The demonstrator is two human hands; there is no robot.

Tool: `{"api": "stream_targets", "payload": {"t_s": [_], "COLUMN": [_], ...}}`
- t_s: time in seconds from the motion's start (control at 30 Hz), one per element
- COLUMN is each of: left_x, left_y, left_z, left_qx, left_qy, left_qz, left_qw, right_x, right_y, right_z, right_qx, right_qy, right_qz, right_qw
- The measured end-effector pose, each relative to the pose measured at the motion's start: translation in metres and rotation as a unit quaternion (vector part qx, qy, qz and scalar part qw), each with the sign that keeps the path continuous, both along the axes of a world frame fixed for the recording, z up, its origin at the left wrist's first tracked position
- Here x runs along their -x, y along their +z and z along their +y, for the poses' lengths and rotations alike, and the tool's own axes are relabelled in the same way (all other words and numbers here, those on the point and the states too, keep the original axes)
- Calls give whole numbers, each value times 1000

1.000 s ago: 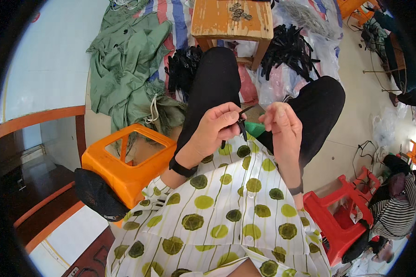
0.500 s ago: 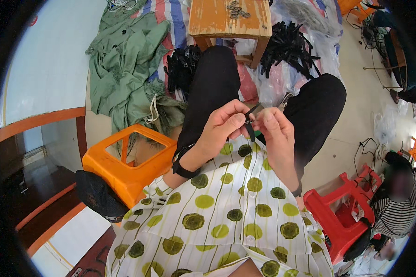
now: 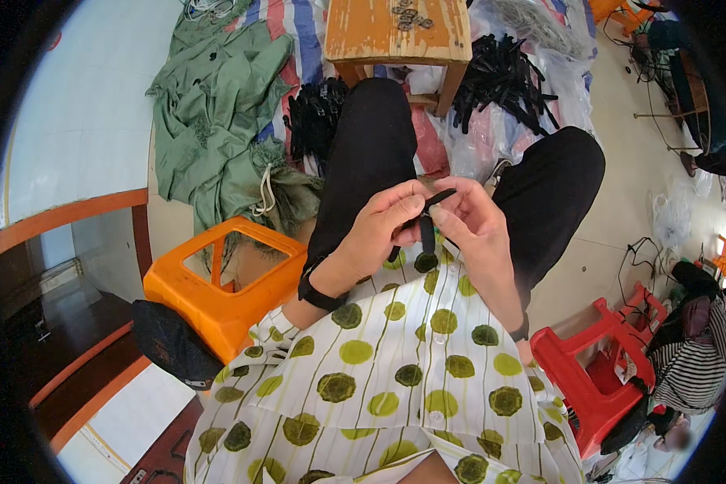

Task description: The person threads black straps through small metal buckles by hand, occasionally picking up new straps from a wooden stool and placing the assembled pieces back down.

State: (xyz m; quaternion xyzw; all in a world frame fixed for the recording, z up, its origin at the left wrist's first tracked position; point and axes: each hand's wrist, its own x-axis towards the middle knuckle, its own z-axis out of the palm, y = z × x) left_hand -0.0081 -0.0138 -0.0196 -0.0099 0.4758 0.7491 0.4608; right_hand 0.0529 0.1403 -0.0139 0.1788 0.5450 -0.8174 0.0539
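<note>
inspecting from nearby, i find the black strap (image 3: 428,237) pinched by left hand (image 3: 385,219) and right hand (image 3: 477,226) above the patterned shirt (image 3: 444,321), presumably light, pliant and not fragile, best gripped near its middle, clear of loose ends.

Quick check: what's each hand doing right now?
Left hand: closed, pinching a black strap.
Right hand: fingers bent, at the same strap; whether its grip is closed cannot be told.

black strap (image 3: 427,235) part-hidden by fingers (image 3: 402,194); wooden stool (image 3: 359,36) cut off above; grey pieces (image 3: 411,16) too small to tell
</note>
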Motion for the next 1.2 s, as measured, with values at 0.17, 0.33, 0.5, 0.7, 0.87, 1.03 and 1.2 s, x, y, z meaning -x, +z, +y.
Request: {"api": "stream_targets", "payload": {"t_s": [0.17, 0.33, 0.5, 0.7, 0.87, 1.03, 1.2], "left_x": [-4, -13, -15, -13, -15, -14, -17], "left_y": [1, -2, 10, -1, -2, -5, 0], "left_z": [3, 15, 13, 9, 9, 8, 10], "left_qx": [54, 90, 145, 77, 42, 67, 36], "left_qy": [-41, 100, 34, 36, 37, 25, 41], "left_qz": [-40, 318, 361, 370, 326, 382, 308], "left_qw": [997, 939, 921, 925, 944, 921, 950], "right_x": [2, 1, 1, 1, 0, -1, -4], "right_y": [-12, -12, -9, -10, -10, -9, -10], "right_z": [3, 3, 3, 6, 10, 8, 5], "right_qx": [-96, -143, -90, 77, 158, 148, 70], "right_qy": [-25, -59, -34, -26, -14, -26, -44], "right_qz": [132, 56, 40, 3, -19, -18, 10], "right_qw": [986, 986, 995, 997, 987, 988, 997]}}
